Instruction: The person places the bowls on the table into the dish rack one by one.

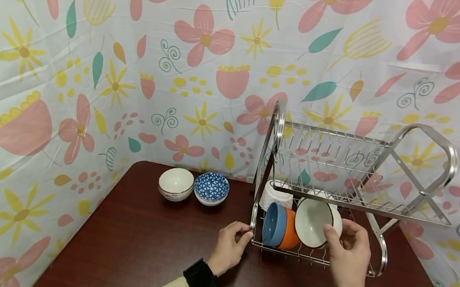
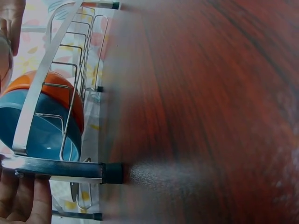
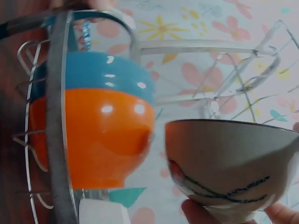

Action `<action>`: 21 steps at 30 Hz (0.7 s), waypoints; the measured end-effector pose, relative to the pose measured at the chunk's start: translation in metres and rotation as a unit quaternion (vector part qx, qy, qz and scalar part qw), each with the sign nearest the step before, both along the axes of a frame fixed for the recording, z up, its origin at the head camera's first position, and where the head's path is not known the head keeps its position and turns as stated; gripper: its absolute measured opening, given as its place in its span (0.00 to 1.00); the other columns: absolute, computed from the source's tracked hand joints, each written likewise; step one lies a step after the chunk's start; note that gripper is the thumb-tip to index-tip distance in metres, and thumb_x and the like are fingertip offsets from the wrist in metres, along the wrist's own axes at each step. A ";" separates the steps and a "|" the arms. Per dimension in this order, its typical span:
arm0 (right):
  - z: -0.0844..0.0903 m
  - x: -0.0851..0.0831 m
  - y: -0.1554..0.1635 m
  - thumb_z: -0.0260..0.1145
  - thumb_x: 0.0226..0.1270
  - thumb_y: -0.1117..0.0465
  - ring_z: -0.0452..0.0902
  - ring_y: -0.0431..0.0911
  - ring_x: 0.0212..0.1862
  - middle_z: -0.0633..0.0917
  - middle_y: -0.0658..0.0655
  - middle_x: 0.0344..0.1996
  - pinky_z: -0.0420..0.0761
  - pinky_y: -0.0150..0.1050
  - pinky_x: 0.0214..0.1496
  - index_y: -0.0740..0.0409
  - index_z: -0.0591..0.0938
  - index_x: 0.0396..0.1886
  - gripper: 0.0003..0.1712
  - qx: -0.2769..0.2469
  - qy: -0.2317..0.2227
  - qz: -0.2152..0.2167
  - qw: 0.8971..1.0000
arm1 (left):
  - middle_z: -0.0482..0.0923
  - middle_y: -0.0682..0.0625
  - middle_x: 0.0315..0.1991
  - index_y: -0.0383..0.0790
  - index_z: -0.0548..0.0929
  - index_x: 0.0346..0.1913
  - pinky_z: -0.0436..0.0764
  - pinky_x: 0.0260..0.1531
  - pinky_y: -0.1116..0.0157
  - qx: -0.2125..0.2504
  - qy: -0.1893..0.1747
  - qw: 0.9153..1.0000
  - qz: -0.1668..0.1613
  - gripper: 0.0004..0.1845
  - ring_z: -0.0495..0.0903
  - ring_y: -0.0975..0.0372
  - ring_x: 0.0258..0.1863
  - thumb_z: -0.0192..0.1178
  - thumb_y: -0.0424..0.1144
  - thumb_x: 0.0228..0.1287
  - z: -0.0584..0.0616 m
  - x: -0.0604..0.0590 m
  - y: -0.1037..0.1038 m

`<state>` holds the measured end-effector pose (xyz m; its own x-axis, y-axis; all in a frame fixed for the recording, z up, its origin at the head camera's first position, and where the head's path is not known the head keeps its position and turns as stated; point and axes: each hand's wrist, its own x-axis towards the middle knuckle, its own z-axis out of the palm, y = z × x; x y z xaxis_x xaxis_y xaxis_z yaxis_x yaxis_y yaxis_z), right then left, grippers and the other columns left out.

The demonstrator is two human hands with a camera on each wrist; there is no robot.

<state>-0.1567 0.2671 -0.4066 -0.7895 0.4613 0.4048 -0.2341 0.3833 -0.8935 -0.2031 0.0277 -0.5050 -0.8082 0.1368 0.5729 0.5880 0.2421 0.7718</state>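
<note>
A two-tier steel dish rack stands on the dark red table. On its lower tier a blue and orange bowl stands on edge; it fills the right wrist view and shows behind the wires at the left wrist. My right hand grips a white bowl with a dark rim beside it, fingers under its foot. My left hand holds the rack's front left corner post. A white cup sits behind the bowls.
A white bowl and a blue patterned bowl sit side by side at the back of the table, left of the rack. Flowered cloth walls close in the back and both sides. The rack's upper tier holds nothing.
</note>
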 end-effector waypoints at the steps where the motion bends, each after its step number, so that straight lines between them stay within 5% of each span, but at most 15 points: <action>1: -0.001 0.000 -0.001 0.67 0.63 0.63 0.72 0.38 0.31 0.74 0.50 0.39 0.70 0.25 0.28 0.59 0.71 0.54 0.22 0.017 0.005 -0.013 1.000 | 0.81 0.52 0.35 0.38 0.82 0.37 0.77 0.29 0.73 -0.001 0.004 1.000 0.002 0.04 0.77 0.67 0.33 0.60 0.35 0.66 0.000 0.000 0.000; 8: -0.014 -0.007 -0.004 0.74 0.53 0.66 0.66 0.39 0.42 0.68 0.50 0.44 0.70 0.18 0.36 0.64 0.72 0.58 0.32 0.083 0.031 -0.069 0.994 | 0.81 0.51 0.36 0.39 0.82 0.38 0.77 0.30 0.74 -0.004 0.004 1.000 0.001 0.03 0.78 0.67 0.34 0.61 0.34 0.65 0.000 0.000 0.001; 13: -0.025 -0.012 -0.005 0.75 0.51 0.63 0.59 0.46 0.43 0.68 0.63 0.43 0.63 0.31 0.35 0.65 0.73 0.56 0.33 0.143 0.028 -0.094 0.985 | 0.81 0.51 0.36 0.40 0.82 0.39 0.77 0.31 0.73 -0.006 -0.009 1.000 -0.002 0.04 0.78 0.67 0.35 0.60 0.36 0.66 -0.001 0.001 0.001; 21: -0.035 -0.021 -0.008 0.76 0.52 0.56 0.59 0.51 0.42 0.69 0.64 0.41 0.62 0.42 0.35 0.65 0.73 0.55 0.34 0.167 -0.009 -0.079 0.983 | 0.81 0.51 0.36 0.40 0.82 0.39 0.77 0.30 0.73 -0.007 0.003 1.000 0.004 0.04 0.77 0.67 0.34 0.60 0.37 0.66 -0.002 -0.001 0.000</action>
